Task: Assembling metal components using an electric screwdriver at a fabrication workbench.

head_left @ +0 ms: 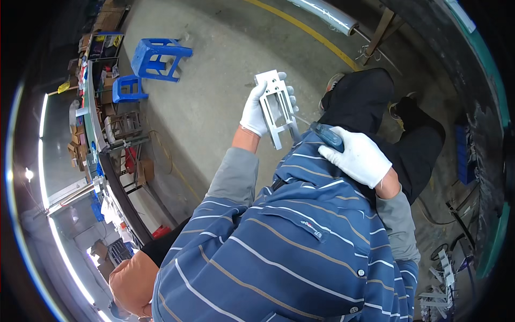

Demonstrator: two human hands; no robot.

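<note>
My left hand (254, 111), in a white glove, grips a silvery metal bracket (271, 87) from its left side, with fingertips showing past its right edge. The bracket is a flat frame with long slots and several holes in its far end. In my gloved right hand (360, 157) is a screwdriver (327, 135) with a dark blue handle. Its shaft points left toward the bracket's right bar; whether the tip touches the bracket I cannot tell. Both hands are in front of my striped blue shirt, above my lap.
Two blue plastic stools (161, 58) stand on the concrete floor at the far left. Shelves with boxes (80, 142) line the left side. A plastic-wrapped roll (330, 16) lies at the far right. Metal parts (442, 284) are piled at the lower right. Another person's orange sleeve (131, 282) shows at lower left.
</note>
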